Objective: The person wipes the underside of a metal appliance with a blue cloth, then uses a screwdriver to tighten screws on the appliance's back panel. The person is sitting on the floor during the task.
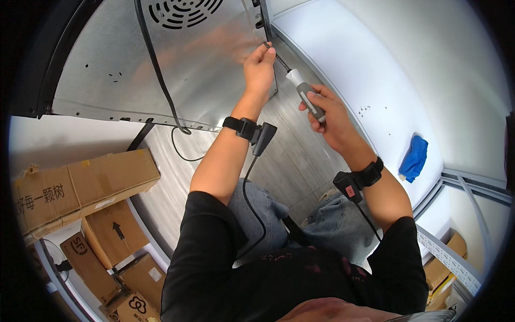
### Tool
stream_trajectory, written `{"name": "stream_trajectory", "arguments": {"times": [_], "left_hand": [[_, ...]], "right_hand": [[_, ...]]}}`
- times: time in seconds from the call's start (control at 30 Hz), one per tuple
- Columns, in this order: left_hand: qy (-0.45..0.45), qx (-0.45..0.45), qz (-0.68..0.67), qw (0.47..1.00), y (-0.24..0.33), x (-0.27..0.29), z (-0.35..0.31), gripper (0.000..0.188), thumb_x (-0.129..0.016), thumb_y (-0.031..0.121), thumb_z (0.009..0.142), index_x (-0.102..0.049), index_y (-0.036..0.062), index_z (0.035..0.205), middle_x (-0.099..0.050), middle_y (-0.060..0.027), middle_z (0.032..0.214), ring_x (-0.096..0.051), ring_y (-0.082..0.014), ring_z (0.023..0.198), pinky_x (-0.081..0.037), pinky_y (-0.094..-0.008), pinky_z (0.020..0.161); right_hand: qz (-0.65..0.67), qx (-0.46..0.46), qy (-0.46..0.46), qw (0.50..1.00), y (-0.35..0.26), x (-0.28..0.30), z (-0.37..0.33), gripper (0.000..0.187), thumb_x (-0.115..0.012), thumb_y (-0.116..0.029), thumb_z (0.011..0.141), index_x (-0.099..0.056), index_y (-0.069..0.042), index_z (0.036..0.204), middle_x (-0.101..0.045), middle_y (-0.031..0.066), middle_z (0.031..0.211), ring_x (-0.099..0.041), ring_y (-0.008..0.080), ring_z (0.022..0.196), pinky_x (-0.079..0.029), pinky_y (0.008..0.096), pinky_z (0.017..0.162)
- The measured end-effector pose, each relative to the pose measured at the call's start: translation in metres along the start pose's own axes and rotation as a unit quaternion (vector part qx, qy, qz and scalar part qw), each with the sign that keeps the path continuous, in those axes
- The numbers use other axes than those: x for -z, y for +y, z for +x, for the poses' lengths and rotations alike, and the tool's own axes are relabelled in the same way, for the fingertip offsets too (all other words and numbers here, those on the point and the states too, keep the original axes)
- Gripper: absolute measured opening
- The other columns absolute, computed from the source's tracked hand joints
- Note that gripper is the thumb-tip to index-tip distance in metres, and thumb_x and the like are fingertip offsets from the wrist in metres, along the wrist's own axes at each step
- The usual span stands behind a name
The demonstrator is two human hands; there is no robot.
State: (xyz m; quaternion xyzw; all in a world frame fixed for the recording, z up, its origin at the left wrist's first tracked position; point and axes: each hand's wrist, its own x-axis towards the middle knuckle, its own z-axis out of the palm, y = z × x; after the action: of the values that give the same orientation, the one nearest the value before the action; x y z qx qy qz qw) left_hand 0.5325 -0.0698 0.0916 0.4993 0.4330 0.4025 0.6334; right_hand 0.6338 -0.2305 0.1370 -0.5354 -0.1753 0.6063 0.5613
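Hand, right (326, 110): closed thumb and fingers round a grey grip, at four o'clock from the left one; probably held well back for a firm hold in line with the shaft.
Hand, left (259, 70): pinched a small dark piece (266, 45) between thumb and fingertips, beside the edge of a metal panel (193, 91); could not tell separate part from shaft tip. Probably held so close to steady the spot.
Screwdriver (302, 86): slanted between both hands; pointed toward eleven o'clock, shaft end by the left fingertips.
Wrists: bore black straps (234, 124) and boxy devices (263, 140), likely fastened there to leave the fingers bare.
Panel: stood from nine to twelve o'clock, with slotted vents (185, 6) and a black cable (153, 59) hanging across.
White surface (343, 48): ran along the right; carried small loose bits (365, 111) at four o'clock, too tiny to identify, perhaps left there within easy reach of the right hand.
Blue cloth (413, 159): lay crumpled farther out at four o'clock, apart from the bits.
Cartons (110, 174): sat at eight o'clock, seemingly stacked aside to spare the floor (279, 155).
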Motion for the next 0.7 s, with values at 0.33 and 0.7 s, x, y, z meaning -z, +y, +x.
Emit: {"name": "stream_trajectory", "arguments": {"times": [0.33, 0.7], "left_hand": [[0.025, -0.024, 0.012, 0.999, 0.004, -0.006, -0.003, 0.033, -0.058, 0.017, 0.092, -0.059, -0.0004, 0.120, -0.060, -0.0017, 0.101, -0.051, -0.0101, 0.092, -0.041, -0.0253, 0.084], [0.031, -0.021, -0.001, 0.999, -0.003, -0.002, 0.005, 0.027, -0.061, 0.020, 0.091, -0.061, 0.0025, 0.112, -0.058, 0.0030, 0.088, -0.047, -0.0063, 0.076, -0.040, -0.0226, 0.068]], "right_hand": [[0.034, -0.003, -0.009, 0.999, 0.004, 0.002, 0.002, 0.030, -0.053, -0.025, 0.094, -0.049, -0.003, 0.114, -0.060, 0.0076, 0.084, -0.042, 0.0056, 0.047, -0.029, 0.0207, 0.041], [-0.040, 0.029, 0.026, 0.998, 0.002, -0.006, 0.000, 0.037, -0.054, -0.019, 0.091, -0.046, -0.002, 0.123, -0.055, 0.0082, 0.093, -0.050, 0.0091, 0.056, -0.039, 0.0221, 0.048]]}}
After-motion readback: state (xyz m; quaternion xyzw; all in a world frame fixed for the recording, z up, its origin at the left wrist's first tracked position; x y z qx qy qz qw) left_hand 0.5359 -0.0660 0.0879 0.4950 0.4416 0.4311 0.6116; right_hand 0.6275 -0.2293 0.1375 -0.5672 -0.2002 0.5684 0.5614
